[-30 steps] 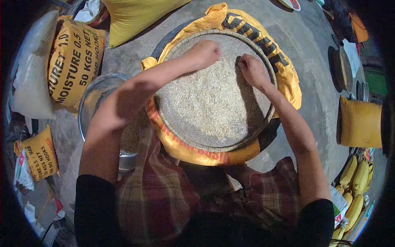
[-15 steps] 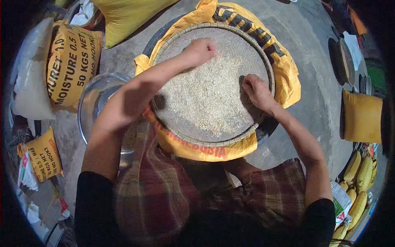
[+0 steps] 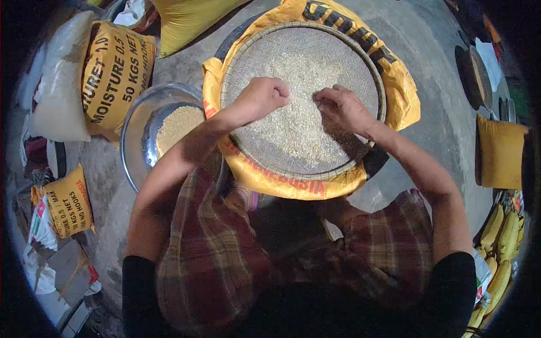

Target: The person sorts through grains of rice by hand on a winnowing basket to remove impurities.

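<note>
A round woven winnowing basket [image 3: 248, 52] holds a thin spread of pale grain [image 3: 304, 135]. Over the grain's left part is my left hand [image 3: 262, 99], its fingers curled closed. My right hand [image 3: 345, 108] hovers at or just above the grain right of centre, thumb and fingertips drawn together. Whatever either hand pinches is too small to make out. Beneath the basket lies a yellow printed sack [image 3: 282, 179], its edges showing all round.
A metal bowl [image 3: 134, 121] with tan grain stands left of the basket, partly behind my left forearm. Printed yellow sacks [image 3: 115, 73] stand further left. At right are a yellow sack [image 3: 499, 152], bananas [image 3: 499, 287] and a round tray [image 3: 479, 79].
My left hand has come nearer to me across the basket, and my right hand has moved inward, so the two are closer together. The view has shifted, showing more of the metal bowl.
</note>
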The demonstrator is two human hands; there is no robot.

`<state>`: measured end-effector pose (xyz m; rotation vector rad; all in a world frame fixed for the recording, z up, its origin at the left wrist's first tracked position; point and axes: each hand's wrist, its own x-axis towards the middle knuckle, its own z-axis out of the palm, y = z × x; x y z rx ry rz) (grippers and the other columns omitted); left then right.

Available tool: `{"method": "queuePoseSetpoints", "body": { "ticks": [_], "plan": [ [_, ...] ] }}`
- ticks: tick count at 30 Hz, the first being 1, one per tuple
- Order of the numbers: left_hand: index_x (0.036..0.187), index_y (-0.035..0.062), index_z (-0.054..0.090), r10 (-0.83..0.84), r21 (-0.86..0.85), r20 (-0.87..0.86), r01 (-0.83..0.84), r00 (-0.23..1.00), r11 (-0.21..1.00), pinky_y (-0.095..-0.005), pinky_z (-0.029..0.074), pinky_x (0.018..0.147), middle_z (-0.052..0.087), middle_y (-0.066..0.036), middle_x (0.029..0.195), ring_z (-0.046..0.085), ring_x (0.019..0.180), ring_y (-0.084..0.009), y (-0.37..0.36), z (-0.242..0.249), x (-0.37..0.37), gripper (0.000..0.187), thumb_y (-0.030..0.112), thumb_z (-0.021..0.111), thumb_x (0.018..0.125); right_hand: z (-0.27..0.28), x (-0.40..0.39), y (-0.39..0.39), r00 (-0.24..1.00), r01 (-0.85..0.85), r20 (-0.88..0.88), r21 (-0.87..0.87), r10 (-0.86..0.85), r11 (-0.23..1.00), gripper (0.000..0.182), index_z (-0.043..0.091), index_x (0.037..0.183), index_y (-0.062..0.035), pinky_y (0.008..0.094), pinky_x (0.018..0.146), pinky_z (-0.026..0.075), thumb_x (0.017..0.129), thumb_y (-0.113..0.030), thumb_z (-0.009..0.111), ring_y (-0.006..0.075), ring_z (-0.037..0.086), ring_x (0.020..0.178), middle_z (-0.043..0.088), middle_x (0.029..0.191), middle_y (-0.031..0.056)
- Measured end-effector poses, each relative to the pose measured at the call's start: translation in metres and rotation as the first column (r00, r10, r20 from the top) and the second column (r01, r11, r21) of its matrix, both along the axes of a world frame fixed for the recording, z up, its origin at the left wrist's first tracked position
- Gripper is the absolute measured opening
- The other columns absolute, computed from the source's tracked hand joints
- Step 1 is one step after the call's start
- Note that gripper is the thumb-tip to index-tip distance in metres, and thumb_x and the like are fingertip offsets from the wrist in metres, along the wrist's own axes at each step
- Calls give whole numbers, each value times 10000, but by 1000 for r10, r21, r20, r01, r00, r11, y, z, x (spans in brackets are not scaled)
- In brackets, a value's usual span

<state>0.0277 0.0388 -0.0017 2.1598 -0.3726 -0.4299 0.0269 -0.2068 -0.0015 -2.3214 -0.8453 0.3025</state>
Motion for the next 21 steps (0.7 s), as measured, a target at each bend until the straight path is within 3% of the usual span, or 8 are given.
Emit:
{"method": "queuePoseSetpoints", "body": {
  "ticks": [3, 7, 9, 11, 13, 15, 17, 21],
  "plan": [
    [813, 19, 648, -53, 105, 92, 43, 994, 994, -257, 453, 614, 611, -40, 683, 552, 649, -91, 1, -1, -5, 145, 148, 685, 759, 11, -14, 1, 996, 73, -48, -53, -76, 996, 154, 589, 944, -56, 409, 711, 463, 822, -147, 573, 337, 563, 781, 549, 809, 161],
    [806, 1, 652, 13, 39, 35, -14, 999, 999, -302, 471, 617, 631, -112, 698, 599, 650, -169, -1, 14, -14, 200, 191, 687, 754, 5, -52, 21, 999, 45, -5, 180, -45, 983, 161, 584, 952, -47, 373, 685, 459, 802, -100, 609, 311, 564, 759, 555, 822, 132],
    [795, 2, 655, 68, -8, -109, -69, 992, 998, -295, 453, 586, 609, -93, 648, 566, 613, -139, 1, 17, -21, 226, 226, 678, 777, -2, -68, 27, 999, 27, 14, 177, -30, 984, 163, 587, 956, -50, 369, 677, 462, 804, -102, 608, 301, 568, 759, 557, 804, 125],
    [796, 7, 659, 27, 8, -118, -26, 993, 1000, -280, 435, 563, 583, -64, 613, 536, 591, -108, 6, 11, -27, 246, 253, 667, 795, -4, -70, 26, 998, 45, 24, 137, -49, 990, 161, 589, 947, -58, 377, 674, 467, 789, -87, 600, 302, 569, 766, 551, 805, 126],
    [800, 12, 663, 61, -84, -326, -93, 943, 992, -267, 431, 556, 574, -47, 599, 535, 585, -96, 13, 4, -33, 251, 262, 666, 795, -5, -66, 22, 999, 43, 25, 85, -45, 995, 163, 590, 938, -66, 385, 672, 472, 775, -73, 593, 304, 569, 774, 546, 806, 126],
    [861, 1, 663, 66, -81, -347, -100, 936, 992, -242, 433, 570, 602, -43, 671, 541, 627, -83, 22, 1, -34, 227, 223, 638, 821, -3, -56, 18, 996, 80, 28, 158, -86, 984, 186, 605, 958, -70, 382, 668, 477, 773, -73, 593, 299, 575, 758, 563, 809, 126],
    [968, -17, 637, 15, -375, -625, -317, 781, 871, -215, 436, 589, 608, -45, 748, 542, 666, -81, 30, 9, -33, 219, 165, 597, 853, 7, -52, 17, 993, 119, -34, 131, -116, 984, 196, 615, 973, -73, 376, 669, 483, 779, -71, 589, 298, 582, 746, 580, 826, 126],
    [1069, -22, 591, 29, -400, -712, -439, 702, 805, -196, 469, 650, 602, -27, 814, 545, 691, -71, 35, 14, -30, 250, 146, 558, 886, 5, -54, 38, 996, 83, -9, 257, -83, 963, 185, 602, 984, -66, 376, 671, 486, 803, -97, 581, 296, 582, 767, 570, 823, 128]
  ]
}}
